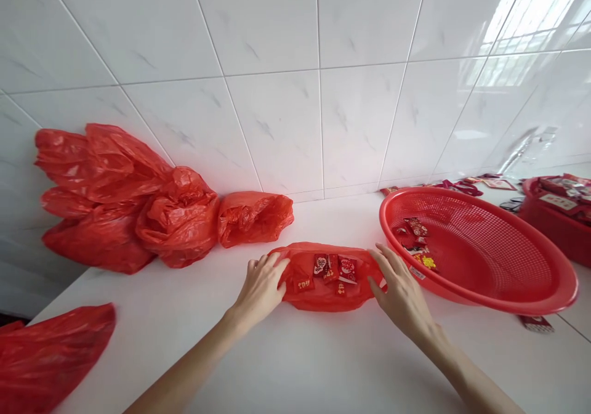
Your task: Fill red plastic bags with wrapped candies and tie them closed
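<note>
A red plastic bag (318, 304) lies on the white counter between my hands, its top spread wide. Inside show several small red packets (347, 268) with white or yellow printing. My left hand (262, 283) grips the bag's left end, thumb and fingers at its edge. At the opposite end, my right hand (398, 288) has its fingers and thumb curled round the bag's edge. Close beside the right hand stands a large red plastic basket (489, 260) with several small packets (418, 232) on its left side.
Several filled red bags (178, 217) lean together along the tiled wall, with a smaller bag (253, 217) beside them. Another red bag (50, 358) lies at the near left. A red tub (558, 232) of packets and a clear bottle (529, 149) stand at the right.
</note>
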Action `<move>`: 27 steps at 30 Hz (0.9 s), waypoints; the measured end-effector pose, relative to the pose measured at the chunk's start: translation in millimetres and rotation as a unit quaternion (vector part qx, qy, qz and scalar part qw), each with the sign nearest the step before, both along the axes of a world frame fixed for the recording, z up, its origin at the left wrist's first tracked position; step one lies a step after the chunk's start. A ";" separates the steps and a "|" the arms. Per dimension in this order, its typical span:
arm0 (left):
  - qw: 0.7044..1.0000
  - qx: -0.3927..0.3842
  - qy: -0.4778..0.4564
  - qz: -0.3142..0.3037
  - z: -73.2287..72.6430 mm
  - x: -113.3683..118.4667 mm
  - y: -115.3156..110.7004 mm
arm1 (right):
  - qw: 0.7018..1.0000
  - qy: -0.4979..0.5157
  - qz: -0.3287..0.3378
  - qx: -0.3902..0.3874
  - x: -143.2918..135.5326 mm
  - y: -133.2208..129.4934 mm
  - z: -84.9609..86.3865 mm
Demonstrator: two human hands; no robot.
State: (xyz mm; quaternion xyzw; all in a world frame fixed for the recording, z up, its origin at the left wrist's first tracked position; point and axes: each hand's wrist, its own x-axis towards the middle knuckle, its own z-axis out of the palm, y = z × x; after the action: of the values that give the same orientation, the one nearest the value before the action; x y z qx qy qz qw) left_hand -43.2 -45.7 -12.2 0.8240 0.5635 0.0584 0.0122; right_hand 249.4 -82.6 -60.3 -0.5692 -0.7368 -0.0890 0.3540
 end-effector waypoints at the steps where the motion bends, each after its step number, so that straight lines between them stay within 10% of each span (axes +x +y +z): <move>1: 1.000 0.000 0.002 0.004 1.3 -1.2 -0.9 | 1.000 0.013 -0.007 -0.016 0.9 -0.4 1.0; 13: 0.999 -0.009 0.037 -0.003 47.3 -16.1 -0.2 | 0.952 0.231 0.056 -0.191 10.5 -1.1 61.0; 27: 0.991 0.091 -0.078 -0.064 182.8 0.8 12.4 | 0.857 0.416 0.218 -0.211 15.0 7.8 175.7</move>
State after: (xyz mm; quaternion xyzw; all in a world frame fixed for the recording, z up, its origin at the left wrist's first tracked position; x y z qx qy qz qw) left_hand -42.3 -33.3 170.6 0.8489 0.4995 0.1723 -0.0151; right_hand 264.5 -74.8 115.4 -0.4389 -0.6269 0.3934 0.5095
